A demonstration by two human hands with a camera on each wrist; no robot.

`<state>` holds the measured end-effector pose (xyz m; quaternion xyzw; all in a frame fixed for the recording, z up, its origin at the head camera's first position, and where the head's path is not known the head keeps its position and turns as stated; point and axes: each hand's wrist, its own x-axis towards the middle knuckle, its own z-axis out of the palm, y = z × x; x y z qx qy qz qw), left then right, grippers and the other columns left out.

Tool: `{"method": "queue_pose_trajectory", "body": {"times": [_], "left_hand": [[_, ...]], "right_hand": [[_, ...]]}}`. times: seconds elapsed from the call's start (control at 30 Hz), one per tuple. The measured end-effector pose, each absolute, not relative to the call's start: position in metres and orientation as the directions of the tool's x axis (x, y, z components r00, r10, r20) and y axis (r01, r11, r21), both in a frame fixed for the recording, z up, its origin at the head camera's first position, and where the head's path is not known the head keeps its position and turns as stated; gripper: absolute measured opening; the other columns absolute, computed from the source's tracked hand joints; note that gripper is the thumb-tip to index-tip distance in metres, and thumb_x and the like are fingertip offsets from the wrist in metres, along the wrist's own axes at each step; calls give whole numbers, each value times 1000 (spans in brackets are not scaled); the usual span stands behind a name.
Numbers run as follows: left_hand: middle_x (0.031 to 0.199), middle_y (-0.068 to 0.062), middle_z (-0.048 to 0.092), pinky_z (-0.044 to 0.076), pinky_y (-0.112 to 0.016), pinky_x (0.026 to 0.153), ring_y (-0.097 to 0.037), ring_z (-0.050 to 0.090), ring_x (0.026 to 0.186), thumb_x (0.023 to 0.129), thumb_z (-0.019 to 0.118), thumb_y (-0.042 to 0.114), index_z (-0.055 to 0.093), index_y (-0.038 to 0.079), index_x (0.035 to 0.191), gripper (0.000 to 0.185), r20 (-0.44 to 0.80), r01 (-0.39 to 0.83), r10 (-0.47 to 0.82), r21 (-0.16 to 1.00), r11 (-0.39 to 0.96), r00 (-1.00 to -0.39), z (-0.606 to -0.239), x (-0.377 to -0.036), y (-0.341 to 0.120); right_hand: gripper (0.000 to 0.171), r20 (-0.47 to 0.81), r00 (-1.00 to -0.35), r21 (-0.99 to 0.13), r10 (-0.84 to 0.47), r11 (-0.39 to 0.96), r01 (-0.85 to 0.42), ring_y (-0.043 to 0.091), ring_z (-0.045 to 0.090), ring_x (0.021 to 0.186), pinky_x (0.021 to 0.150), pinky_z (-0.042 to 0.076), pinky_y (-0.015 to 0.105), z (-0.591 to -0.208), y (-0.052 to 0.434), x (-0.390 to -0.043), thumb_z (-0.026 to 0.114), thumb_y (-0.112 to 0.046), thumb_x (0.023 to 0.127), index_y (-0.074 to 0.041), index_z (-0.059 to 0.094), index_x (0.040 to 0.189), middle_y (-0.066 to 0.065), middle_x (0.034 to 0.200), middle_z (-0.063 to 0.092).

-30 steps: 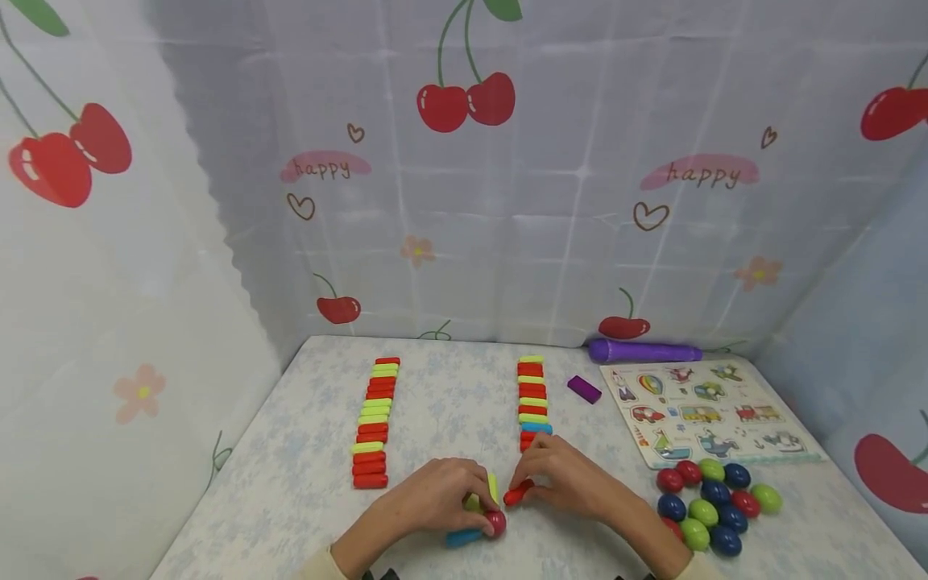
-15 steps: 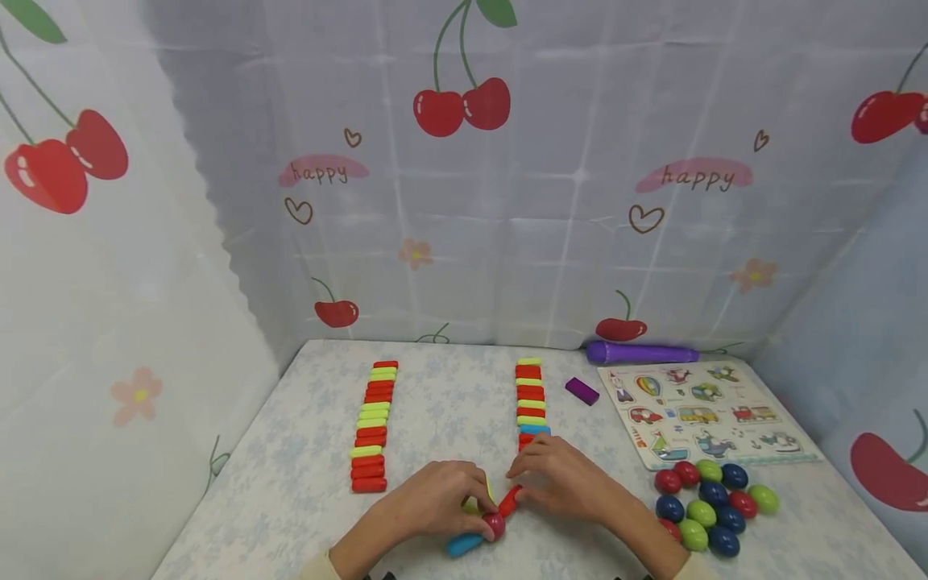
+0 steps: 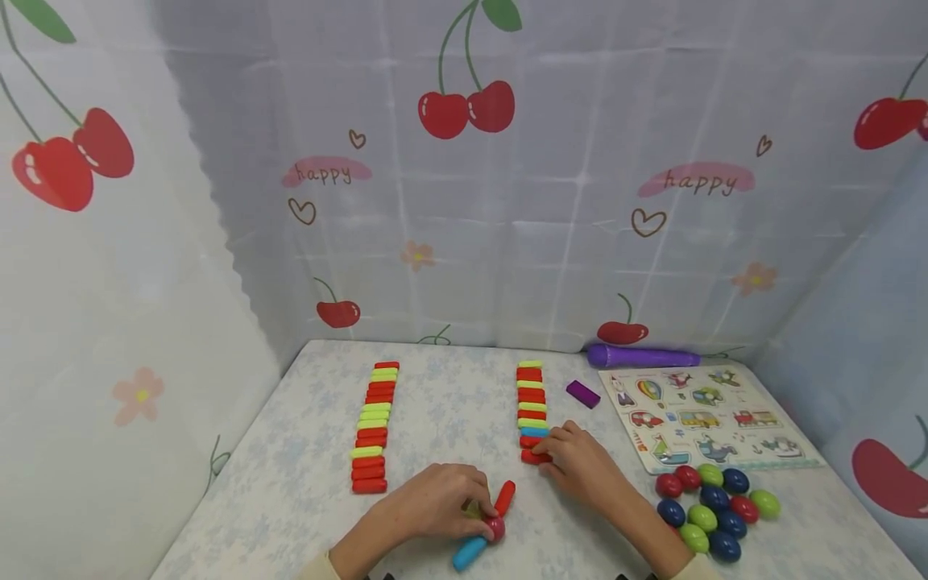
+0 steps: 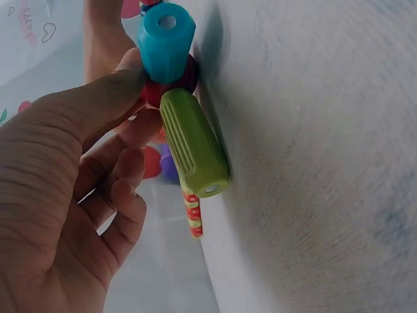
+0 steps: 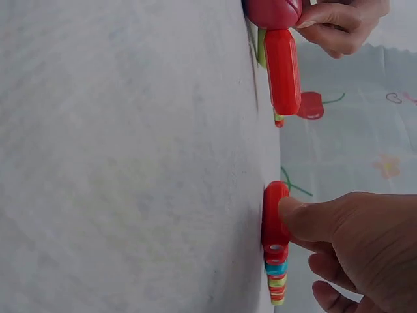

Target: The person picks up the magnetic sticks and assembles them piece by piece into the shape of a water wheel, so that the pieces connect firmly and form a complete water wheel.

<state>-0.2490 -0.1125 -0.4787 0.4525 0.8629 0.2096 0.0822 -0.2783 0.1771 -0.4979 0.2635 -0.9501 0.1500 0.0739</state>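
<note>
Two hands working on plastic connector sticks near the front edge of the table

So the left hand [image 3: 435, 506] is curling its fingers round a little cluster near the front edge of the pale flowered table [image 3: 304, 483]: a dark red plastic ball hub [image 3: 495, 528] with a blue ribbed plastic stick [image 3: 468, 553], a lime green ribbed plastic stick [image 4: 193, 145] and a red plastic stick [image 3: 504, 498] all plugged into it. The right hand [image 3: 580, 463] is sitting a bit further back, thumb and fingertips pinching the nearest red plastic stick [image 3: 534, 457] at the front end of the right-hand row of red, green and blue sticks [image 3: 531, 403]. A second row of red and green sticks [image 3: 373, 427] is lying toward the left edge, well apart from both hands. Over by the right edge a pile of red, blue and green plastic eggs [image 3: 714, 507] is sitting in front of a wooden vehicle puzzle board [image 3: 706, 415].
</note>
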Motion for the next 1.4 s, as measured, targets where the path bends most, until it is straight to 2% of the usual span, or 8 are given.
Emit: {"method": "queue_pose_trajectory", "body": {"times": [0.17,0.27,0.47,0.63,0.77,1.0,1.2,1.4], "left_hand": [[90,23,68,49,-12,70,6,56,78,94,86,40,86,26,111,23,43,734,804,438,519,-593,-480,-249,-110],[87,23,68,49,-13,69,6,55,77,93,86,41,86,26,110,23,38,722,793,442,532,-608,-481,-248,-109],[84,24,66,49,-13,69,5,56,75,91,87,43,86,26,106,22,62,722,786,445,530,-615,-483,-248,-108],[83,26,66,48,-12,67,7,56,74,91,87,44,87,26,102,22,84,729,786,443,521,-612,-483,-247,-108],[80,27,65,47,-13,65,7,55,72,90,87,46,86,27,98,21,95,730,780,437,526,-619,-484,-246,-108],[79,26,64,46,-13,63,7,52,70,90,87,49,86,27,94,23,106,730,772,427,534,-627,-484,-246,-107],[94,21,68,47,-11,68,6,54,78,91,86,47,86,27,106,25,118,742,787,440,505,-605,-486,-249,-111],[94,20,68,48,-11,67,6,53,76,95,85,37,86,28,113,21,111,762,819,454,462,-563,-486,-250,-112]], "right_hand": [[16,165,-873,-316,-459,814,-488,11,53,91,78,54,29,-496,176,-277,90,-13,88,-22,83,100,-11,97,76],[20,121,-872,-337,-475,806,-486,9,52,90,75,53,25,-494,175,-277,91,-13,87,-19,85,104,-12,95,76],[20,130,-800,-343,-586,731,-591,6,51,89,74,49,23,-491,174,-276,90,-16,88,-22,87,107,-15,99,78],[19,132,-713,-412,-689,616,-671,5,55,98,84,52,25,-484,169,-272,87,-20,92,-29,86,109,-23,102,76],[21,87,-681,-461,-728,576,-675,2,56,104,90,52,26,-482,165,-267,86,-21,93,-30,85,112,-27,102,75],[21,119,-637,-461,-762,526,-715,-1,53,97,82,48,20,-486,161,-262,88,-21,91,-28,85,110,-24,105,76],[22,123,-639,-469,-760,523,-712,0,56,102,86,50,22,-487,162,-263,88,-22,92,-29,85,113,-25,106,76],[27,150,-717,-433,-681,607,-666,11,61,112,99,55,41,-483,172,-270,86,-23,94,-25,82,120,-17,117,76]]}}
